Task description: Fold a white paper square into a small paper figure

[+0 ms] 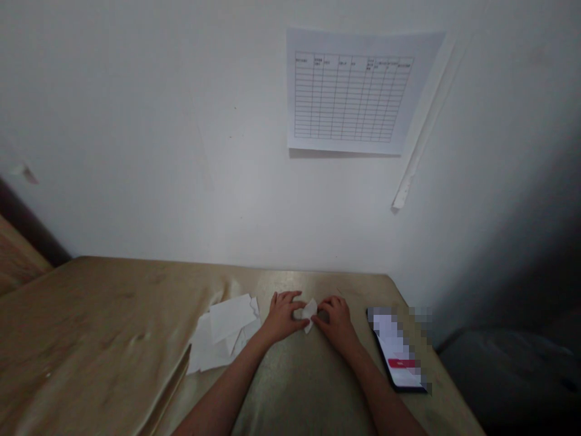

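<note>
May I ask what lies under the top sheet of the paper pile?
Beneath the top sheet, more white sheets show; their number and the table below are covered. The left hand and right hand pinch a paper scrap.

A plain white plastered wall (158,151) fills my view from 9 to 3 o'clock. At 1 o'clock a white paper sheet printed with a ruled grid (351,97) is stuck on it; just beside it, toward 2 o'clock, runs a slanting white strip (424,133). A tan, creased table top (91,339) spans 6 o'clock. Dark brown wooden furniture (16,257) sits at 9 o'clock; 4 o'clock lies in shadow.
</note>
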Available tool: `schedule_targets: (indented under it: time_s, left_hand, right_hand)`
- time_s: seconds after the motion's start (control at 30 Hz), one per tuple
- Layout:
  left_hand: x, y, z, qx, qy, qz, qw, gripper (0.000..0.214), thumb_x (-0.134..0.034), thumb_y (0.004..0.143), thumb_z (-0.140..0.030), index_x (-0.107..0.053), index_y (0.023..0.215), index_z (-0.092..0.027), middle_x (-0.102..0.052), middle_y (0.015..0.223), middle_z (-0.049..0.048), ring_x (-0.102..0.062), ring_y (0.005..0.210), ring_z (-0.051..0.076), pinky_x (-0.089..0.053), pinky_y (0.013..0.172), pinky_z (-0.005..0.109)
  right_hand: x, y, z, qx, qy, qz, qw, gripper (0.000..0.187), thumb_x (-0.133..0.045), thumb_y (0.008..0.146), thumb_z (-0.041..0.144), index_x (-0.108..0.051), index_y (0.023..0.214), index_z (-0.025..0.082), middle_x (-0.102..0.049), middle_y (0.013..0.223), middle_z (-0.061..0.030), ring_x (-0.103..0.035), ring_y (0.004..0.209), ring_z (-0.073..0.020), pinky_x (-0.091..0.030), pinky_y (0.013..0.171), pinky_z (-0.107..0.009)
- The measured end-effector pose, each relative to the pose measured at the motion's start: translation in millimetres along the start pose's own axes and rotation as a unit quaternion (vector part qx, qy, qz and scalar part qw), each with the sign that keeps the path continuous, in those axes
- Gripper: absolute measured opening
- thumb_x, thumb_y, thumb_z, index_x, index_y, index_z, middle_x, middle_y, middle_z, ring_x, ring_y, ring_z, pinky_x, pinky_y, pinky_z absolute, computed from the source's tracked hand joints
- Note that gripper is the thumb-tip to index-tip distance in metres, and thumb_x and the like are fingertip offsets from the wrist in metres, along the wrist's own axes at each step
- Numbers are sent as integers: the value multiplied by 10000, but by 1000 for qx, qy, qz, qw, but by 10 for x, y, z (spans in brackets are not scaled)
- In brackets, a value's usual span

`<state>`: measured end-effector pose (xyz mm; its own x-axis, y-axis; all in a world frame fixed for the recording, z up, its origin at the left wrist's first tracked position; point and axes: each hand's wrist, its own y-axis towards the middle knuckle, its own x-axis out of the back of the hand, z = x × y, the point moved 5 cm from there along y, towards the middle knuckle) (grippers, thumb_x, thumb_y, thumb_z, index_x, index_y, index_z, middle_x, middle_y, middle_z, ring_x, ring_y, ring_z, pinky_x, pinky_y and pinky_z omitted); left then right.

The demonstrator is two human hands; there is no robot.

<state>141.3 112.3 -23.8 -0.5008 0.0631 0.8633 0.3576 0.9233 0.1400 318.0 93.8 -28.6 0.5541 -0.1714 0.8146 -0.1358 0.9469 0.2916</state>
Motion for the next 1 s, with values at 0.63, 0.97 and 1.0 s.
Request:
schedule_targets:
  time_s: [0.63, 0.97, 1.0]
  left_hand:
    - [-21, 19, 19, -8, 3, 32, 999, 696, -875, 545, -524, -667, 1187, -353, -505, 1479, 47, -385, 1391, 351, -89, 1176, 666]
    - [-15, 24, 20, -10, -1, 26, 1000, 687, -884, 532, -516, -675, 1167, -360, -512, 1471, 46, -392, 1383, 363, -101, 1170, 673]
    - [-13, 23, 18, -8, -3, 27, 1000, 687, -885, 531, -514, -675, 1167, -361, -510, 1472, 45, -391, 1385, 362, -99, 1170, 673]
  right_hand:
    - [-56, 40, -22, -28, 1, -23, 999, 118, -755, 788, 321, -740, 881, 251, -652, 1063, -56, -503, 1095, -247, -343, 1008, -378]
    - [-55, 71, -141, 7, 61, -19, 998, 69, -754, 781, 249, -766, 841, 281, -678, 1023, -51, -518, 1107, -245, -365, 1002, -387]
    - [-54, 73, -151, 7, 64, -22, 998, 69, -748, 782, 237, -767, 833, 280, -681, 1019, -53, -519, 1106, -245, -366, 1001, -388]
